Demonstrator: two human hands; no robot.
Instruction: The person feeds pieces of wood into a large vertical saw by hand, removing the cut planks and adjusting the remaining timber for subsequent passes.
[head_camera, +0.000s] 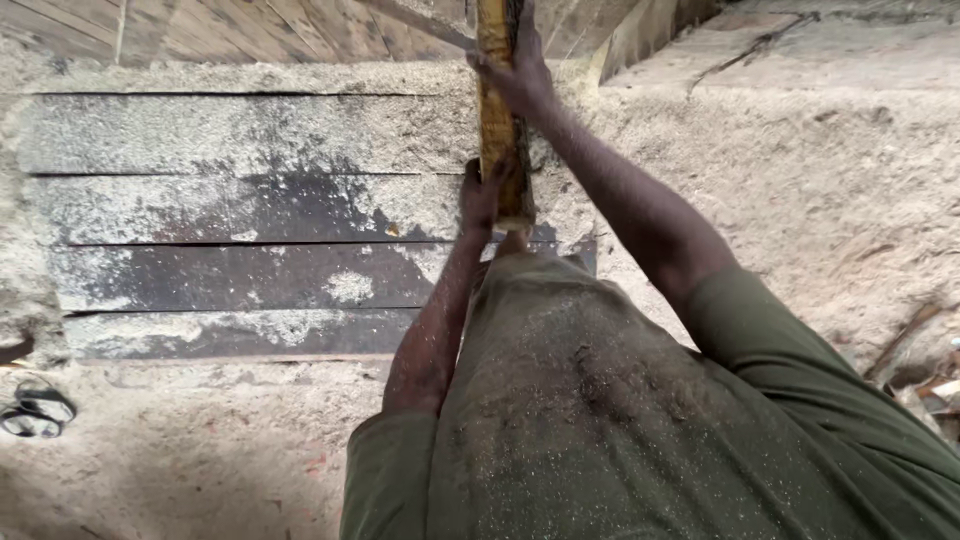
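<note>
Sawdust-covered planks (240, 210) below; left hand (480, 195) & right hand (520, 75) both clamped on timber (497, 130), mid-feed; needs steady push.

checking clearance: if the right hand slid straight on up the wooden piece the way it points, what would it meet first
Nothing shows in its way: the right hand grips the yellowish wooden piece near the frame's top edge, and the wood runs out of view there.

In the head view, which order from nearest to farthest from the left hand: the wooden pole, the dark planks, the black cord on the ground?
Measured from the left hand:
1. Wooden pole: held in the hand.
2. Dark planks: just left of it.
3. Black cord: far left, on the dusty ground.
</note>
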